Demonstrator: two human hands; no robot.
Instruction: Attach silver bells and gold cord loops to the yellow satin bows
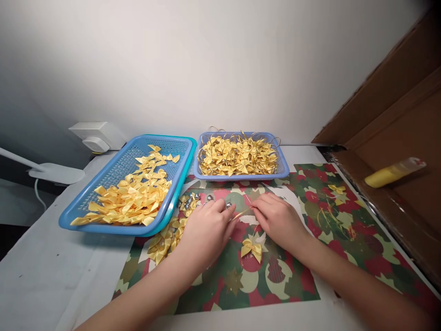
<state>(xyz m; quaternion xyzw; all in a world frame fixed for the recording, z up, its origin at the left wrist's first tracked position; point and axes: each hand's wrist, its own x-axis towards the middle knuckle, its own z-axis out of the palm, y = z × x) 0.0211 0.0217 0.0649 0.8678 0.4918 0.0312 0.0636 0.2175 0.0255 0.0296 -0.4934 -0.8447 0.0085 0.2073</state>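
Note:
My left hand (212, 225) and my right hand (280, 219) face each other low over the patterned sheet. Between their pinched fingertips runs a thin gold cord (244, 213). A fine, pale, needle-like strand sticks up by my right fingertips; I cannot make out exactly what it is. Below my right hand is a single yellow ribbon bow (251, 249), apparently on the cord's end. Several silver bells (188, 202) lie just beyond my left hand. Loose yellow bows (165, 241) are heaped beside its wrist, partly hidden by it.
A blue basket (94, 188) of yellow bows rests tilted on a teal one at left. Behind my hands stands a periwinkle basket (241, 177) full of corded bows. Cord scraps (332, 220) lie at right, near a cardboard wall (396, 115) and a yellow tube (394, 172).

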